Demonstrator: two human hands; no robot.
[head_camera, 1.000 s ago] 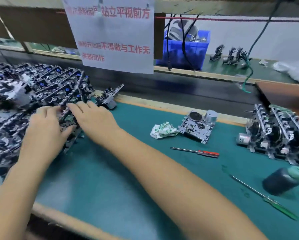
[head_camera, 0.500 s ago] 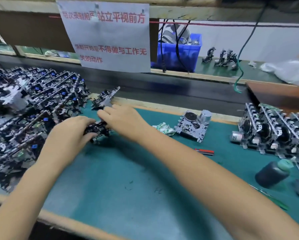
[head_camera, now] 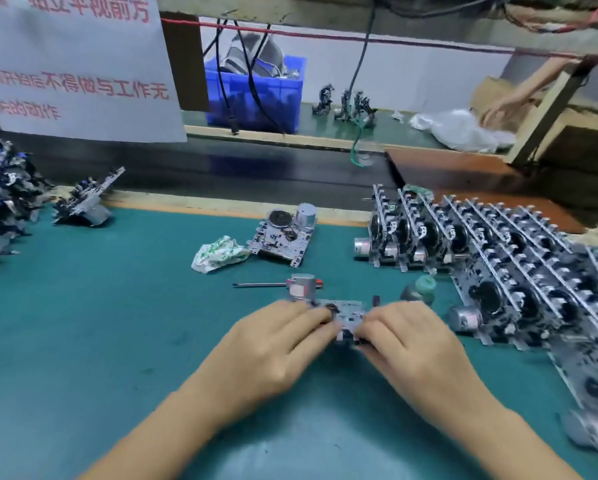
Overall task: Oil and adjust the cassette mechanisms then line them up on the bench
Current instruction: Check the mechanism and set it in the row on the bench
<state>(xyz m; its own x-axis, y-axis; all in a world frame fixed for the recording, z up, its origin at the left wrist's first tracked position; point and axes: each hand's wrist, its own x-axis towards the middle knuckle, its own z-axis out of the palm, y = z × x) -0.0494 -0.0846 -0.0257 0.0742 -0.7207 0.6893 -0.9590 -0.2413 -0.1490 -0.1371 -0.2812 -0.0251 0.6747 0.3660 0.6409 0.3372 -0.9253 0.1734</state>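
Fingers of left hand and right hand pinch one cassette mechanism over the counter; loose grip risks dropping it.

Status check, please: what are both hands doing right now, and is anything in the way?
Left hand and right hand both grip one cassette mechanism over the green mat. Screwdriver and oil bottle lie just behind; nothing blocking.
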